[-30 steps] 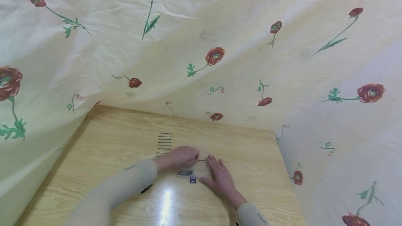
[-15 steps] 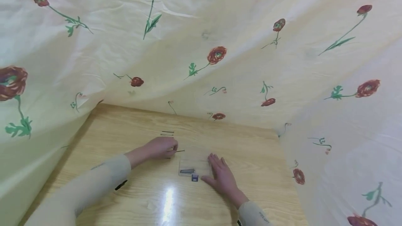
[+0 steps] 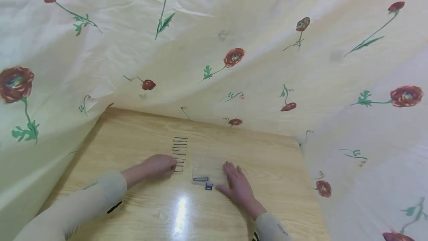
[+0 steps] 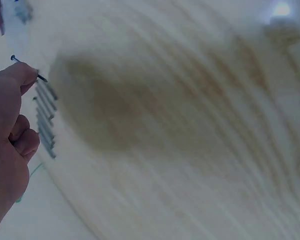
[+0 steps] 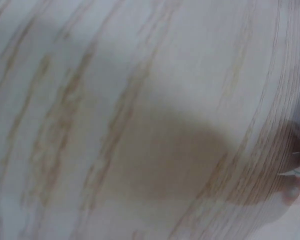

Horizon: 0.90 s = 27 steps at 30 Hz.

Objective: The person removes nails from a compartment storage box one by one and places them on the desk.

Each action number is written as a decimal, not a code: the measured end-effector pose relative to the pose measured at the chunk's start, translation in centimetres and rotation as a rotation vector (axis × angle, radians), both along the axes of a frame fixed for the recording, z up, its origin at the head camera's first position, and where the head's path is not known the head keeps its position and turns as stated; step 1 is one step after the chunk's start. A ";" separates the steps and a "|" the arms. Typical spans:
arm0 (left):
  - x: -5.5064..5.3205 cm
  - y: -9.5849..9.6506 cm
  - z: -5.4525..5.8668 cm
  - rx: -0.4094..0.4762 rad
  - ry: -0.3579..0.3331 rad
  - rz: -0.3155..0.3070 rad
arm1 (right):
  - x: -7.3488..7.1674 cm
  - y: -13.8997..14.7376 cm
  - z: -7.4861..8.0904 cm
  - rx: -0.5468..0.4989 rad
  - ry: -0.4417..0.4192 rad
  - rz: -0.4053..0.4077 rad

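Note:
My left hand [image 3: 160, 166] is at the near end of a row of nails [image 3: 180, 147] laid side by side on the wooden table. In the left wrist view, the thumb and forefinger pinch a nail [image 4: 13, 58], its head and tip showing on either side of them. A shallow clear plastic box [image 3: 214, 159] stands to the right of the row, with several nails [image 3: 201, 179] at its near left and a blue latch [image 3: 208, 186] on its near edge. My right hand [image 3: 239, 186] rests with fairly straight fingers against the box's right side.
Flowered cloth [image 3: 214, 73] hangs behind the wooden table [image 3: 140, 203] and down both sides. The box is nearly transparent, so its far rim is hard to make out. Light glares off the near tabletop.
My left hand has moved from over the box leftward to the row, carrying a nail to the row's near end. The right hand has stayed by the box.

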<state>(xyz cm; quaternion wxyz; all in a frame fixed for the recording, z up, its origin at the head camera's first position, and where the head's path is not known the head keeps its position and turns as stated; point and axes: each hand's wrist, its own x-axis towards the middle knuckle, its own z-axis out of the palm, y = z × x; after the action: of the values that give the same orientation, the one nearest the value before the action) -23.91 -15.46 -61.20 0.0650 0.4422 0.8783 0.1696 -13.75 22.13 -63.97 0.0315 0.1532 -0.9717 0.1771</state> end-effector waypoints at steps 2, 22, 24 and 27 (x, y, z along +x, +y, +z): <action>0.4 0.0 -0.5 0.002 0.007 0.000 | 0.0 0.0 0.0 -0.001 -0.003 -0.001; 2.2 -0.9 -3.0 0.145 0.159 0.102 | 0.4 -0.4 -0.6 -0.002 -0.020 -0.011; 2.3 -0.9 -3.3 0.170 0.164 0.117 | 0.4 -0.4 -0.7 0.000 -0.019 -0.009; 2.5 -0.8 -3.7 0.201 0.180 0.138 | 0.4 -0.4 -0.8 0.005 -0.023 -0.010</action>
<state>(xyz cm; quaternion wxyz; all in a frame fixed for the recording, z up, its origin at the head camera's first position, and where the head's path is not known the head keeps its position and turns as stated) -21.42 -16.30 -64.92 -0.0703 0.3984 0.8875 0.2207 -13.36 21.71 -64.74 0.0206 0.1465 -0.9731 0.1763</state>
